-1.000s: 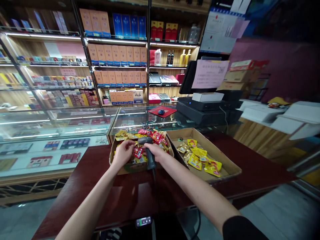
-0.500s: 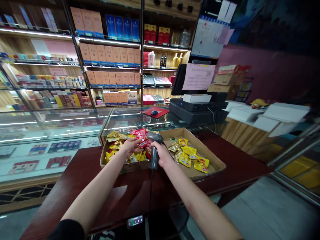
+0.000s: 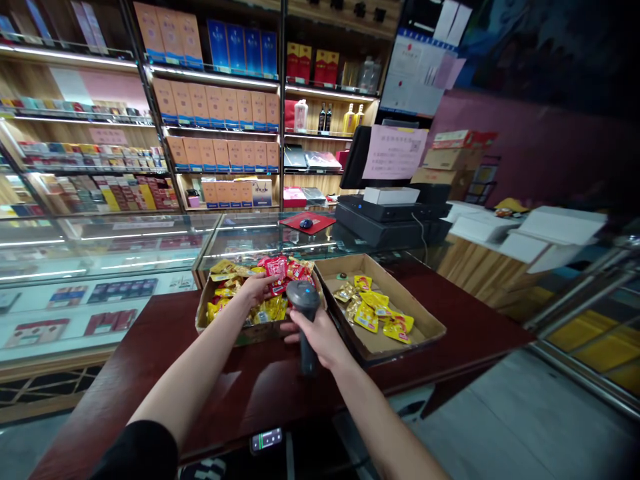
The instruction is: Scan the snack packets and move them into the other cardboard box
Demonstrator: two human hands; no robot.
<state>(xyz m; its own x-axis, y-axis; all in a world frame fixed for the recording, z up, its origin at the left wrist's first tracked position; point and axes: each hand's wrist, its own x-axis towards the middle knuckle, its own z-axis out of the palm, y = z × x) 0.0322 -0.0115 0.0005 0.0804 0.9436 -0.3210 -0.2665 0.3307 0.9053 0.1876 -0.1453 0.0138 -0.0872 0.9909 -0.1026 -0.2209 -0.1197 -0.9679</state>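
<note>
My left hand is closed on a red snack packet above the left cardboard box. That box is full of yellow, gold and red packets. My right hand grips a dark grey barcode scanner by its handle, just in front of the box's right part. The scanner stands upright with its head towards the packets. To the right, a second cardboard box holds several yellow packets and some gold ones, lying loosely.
Both boxes stand on a dark red table. Behind are a glass display counter, a mouse on a red pad, and a monitor with a pink paper. A lit phone is by the near edge. Stocked shelves line the back.
My right hand has drawn the scanner back towards me and down, away from the red packet. My left hand still has the packet, slightly further left. The view has shifted a little.
</note>
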